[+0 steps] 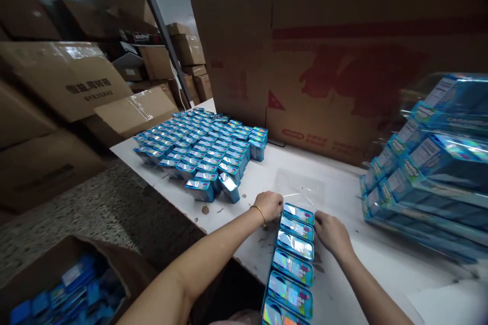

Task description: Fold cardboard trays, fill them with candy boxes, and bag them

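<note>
A row of small blue boxes (294, 264) with shiny, printed tops runs from the near table edge away from me. At its far left corner my left hand (270, 205), with a gold bracelet at the wrist, is closed. Its fingertips pinch the near edge of a clear plastic bag (303, 185) lying flat beyond the row. My right hand (332, 231) is closed too, its curled fingers against the right side of the row's far end. What those fingers hold, if anything, is hidden.
Many similar blue boxes (208, 150) stand packed together at the table's left. Clear-wrapped packs (423, 172) are stacked at the right. A large cardboard carton (324, 76) rises behind the table (335, 172). An open carton (125, 269) with blue items sits lower left; more cartons (68, 76) are piled beyond.
</note>
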Available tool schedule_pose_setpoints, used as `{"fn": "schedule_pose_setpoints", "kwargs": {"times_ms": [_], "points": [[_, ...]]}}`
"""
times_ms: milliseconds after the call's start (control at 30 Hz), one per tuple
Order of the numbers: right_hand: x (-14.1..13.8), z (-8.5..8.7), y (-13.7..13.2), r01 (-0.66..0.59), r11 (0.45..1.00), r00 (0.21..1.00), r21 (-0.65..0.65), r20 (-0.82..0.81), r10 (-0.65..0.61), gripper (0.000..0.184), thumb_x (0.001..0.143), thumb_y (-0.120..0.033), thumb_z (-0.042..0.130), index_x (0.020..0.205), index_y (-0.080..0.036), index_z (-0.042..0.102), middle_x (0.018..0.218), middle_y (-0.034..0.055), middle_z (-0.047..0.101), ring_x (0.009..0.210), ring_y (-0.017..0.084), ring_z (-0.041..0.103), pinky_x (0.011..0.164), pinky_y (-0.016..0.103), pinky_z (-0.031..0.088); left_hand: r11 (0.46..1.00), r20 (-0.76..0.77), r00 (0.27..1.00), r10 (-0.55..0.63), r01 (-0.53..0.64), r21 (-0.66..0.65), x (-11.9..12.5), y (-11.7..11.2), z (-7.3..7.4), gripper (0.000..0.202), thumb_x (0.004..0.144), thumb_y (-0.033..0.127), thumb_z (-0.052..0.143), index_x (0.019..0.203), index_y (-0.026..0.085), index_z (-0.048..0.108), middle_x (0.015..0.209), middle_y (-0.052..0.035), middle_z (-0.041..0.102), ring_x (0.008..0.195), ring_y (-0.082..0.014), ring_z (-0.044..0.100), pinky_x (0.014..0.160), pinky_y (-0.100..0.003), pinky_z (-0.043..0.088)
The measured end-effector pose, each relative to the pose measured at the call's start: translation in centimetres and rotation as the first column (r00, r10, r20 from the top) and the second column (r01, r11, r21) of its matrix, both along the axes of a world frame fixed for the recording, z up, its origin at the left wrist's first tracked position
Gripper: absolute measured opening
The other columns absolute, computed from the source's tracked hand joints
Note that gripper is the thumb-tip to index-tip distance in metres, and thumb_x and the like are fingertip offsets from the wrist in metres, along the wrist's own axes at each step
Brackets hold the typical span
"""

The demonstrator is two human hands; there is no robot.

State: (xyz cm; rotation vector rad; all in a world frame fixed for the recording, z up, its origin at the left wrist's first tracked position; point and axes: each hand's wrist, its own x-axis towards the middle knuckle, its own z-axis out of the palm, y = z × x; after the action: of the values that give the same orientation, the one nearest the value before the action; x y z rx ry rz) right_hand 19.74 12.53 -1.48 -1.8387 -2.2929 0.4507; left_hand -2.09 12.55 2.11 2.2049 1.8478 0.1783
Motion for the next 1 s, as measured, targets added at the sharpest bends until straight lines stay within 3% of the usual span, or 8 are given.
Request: {"fn": "schedule_pose_setpoints", "kwargs": {"times_ms": [100, 167, 333, 533, 667, 733, 800, 1000], "points": [[-0.1, 1.6, 1.2, 0.09, 0.973, 0.982, -0.215, -0.143, -0.122, 0.021, 0.073, -0.022, 0.042, 0.06, -0.018, 0.059, 0.058, 0.003, 0.062, 0.053, 0.013, 0.055, 0.05, 0.022, 0.03, 1.0, 0.049, 0.998, -0.028, 0.029, -0.006, -0.1, 0.4, 0.3, 0.021, 0.074, 0.027, 0.046, 0.076, 0.02, 0.065, 0.074, -0.0048, 0.066, 0.07, -0.0167, 0.058, 0.059, -0.024, 0.039], [-0.2, 2.7, 1.2, 0.1, 0.965, 0.969, -0.243, -0.196, -0.15, 0.022, 0.073, -0.021, 0.042, 0.061, -0.017, 0.06, 0.057, 0.0024, 0.062, 0.05, 0.011, 0.053, 0.051, 0.021, 0.03, 0.998, 0.084, 0.995, -0.057, 0.056, 0.006, 0.0, 0.3, 0.3, 0.022, 0.076, 0.026, 0.043, 0.078, 0.019, 0.063, 0.075, -0.0048, 0.065, 0.072, -0.0164, 0.057, 0.062, -0.025, 0.038], [-0.6, 4.5, -0.6, 0.092, 0.993, 0.995, 0.076, -0.039, -0.089, 0.022, 0.076, -0.023, 0.042, 0.067, -0.02, 0.062, 0.068, 0.0037, 0.065, 0.063, 0.013, 0.055, 0.054, 0.023, 0.026, 0.971, 0.173, 0.98, -0.102, 0.06, 0.231, 0.1, -1.3, -0.2, 0.021, 0.082, 0.025, 0.038, 0.075, 0.017, 0.056, 0.077, -0.0047, 0.059, 0.072, -0.0147, 0.054, 0.067, -0.025, 0.038], [-1.1, 4.2, -3.2, 0.066, 0.956, 0.996, 0.286, 0.037, -0.08, 0.027, 0.085, -0.025, 0.036, 0.072, -0.019, 0.06, 0.074, 0.0033, 0.062, 0.063, 0.011, 0.053, 0.052, 0.023, 0.022, 0.928, 0.39, 0.913, -0.117, -0.039, 0.372, 0.7, -2.6, -1.2, 0.018, 0.083, 0.022, 0.037, 0.078, 0.017, 0.053, 0.078, -0.003, 0.053, 0.074, -0.0129, 0.052, 0.068, -0.023, 0.039], [-1.1, 3.7, -2.0, 0.058, 0.974, 0.998, 0.218, 0.018, -0.063, 0.024, 0.081, -0.022, 0.039, 0.071, -0.02, 0.061, 0.073, 0.0029, 0.063, 0.061, 0.012, 0.053, 0.051, 0.023, 0.022, 0.98, 0.597, 0.802, 0.018, -0.131, 0.148, 0.6, -0.6, -1.9, 0.016, 0.079, 0.026, 0.042, 0.071, 0.016, 0.052, 0.063, 0.0023, 0.05, 0.055, -0.0089, 0.047, 0.054, -0.02, 0.037], [-0.9, 3.8, -0.9, 0.073, 0.993, 0.995, 0.093, -0.08, -0.065, 0.025, 0.08, -0.021, 0.04, 0.069, -0.021, 0.063, 0.066, 0.0008, 0.063, 0.058, 0.011, 0.052, 0.051, 0.022, 0.024, 0.998, 0.642, 0.766, 0.03, -0.06, 0.026, 0.4, 0.4, -1.7, 0.014, 0.076, 0.026, 0.046, 0.069, 0.016, 0.052, 0.057, 0.0042, 0.048, 0.049, -0.0075, 0.043, 0.048, -0.019, 0.034], [-0.6, 3.9, -0.4, 0.083, 0.996, 0.987, 0.035, -0.143, -0.078, 0.026, 0.078, -0.02, 0.041, 0.066, -0.022, 0.063, 0.061, -0.0005, 0.062, 0.056, 0.011, 0.052, 0.052, 0.022, 0.026, 1.0, 0.636, 0.772, -0.017, 0.008, 0.017, 0.1, 0.8, -1.1, 0.011, 0.074, 0.024, 0.048, 0.068, 0.016, 0.053, 0.058, 0.0041, 0.048, 0.05, -0.0074, 0.042, 0.048, -0.019, 0.034], [-0.7, 4.0, -2.5, -0.012, 0.918, 1.0, 0.396, -0.015, 0.019, 0.023, 0.082, -0.02, 0.041, 0.065, -0.019, 0.056, 0.067, 0.0005, 0.058, 0.061, 0.01, 0.05, 0.054, 0.023, 0.025, 0.93, 0.472, 0.859, -0.197, 0.011, 0.369, 0.0, -1.2, 0.0, 0.013, 0.081, 0.02, 0.043, 0.072, 0.017, 0.052, 0.07, -0.0001, 0.05, 0.064, -0.0099, 0.047, 0.061, -0.022, 0.038]]}}
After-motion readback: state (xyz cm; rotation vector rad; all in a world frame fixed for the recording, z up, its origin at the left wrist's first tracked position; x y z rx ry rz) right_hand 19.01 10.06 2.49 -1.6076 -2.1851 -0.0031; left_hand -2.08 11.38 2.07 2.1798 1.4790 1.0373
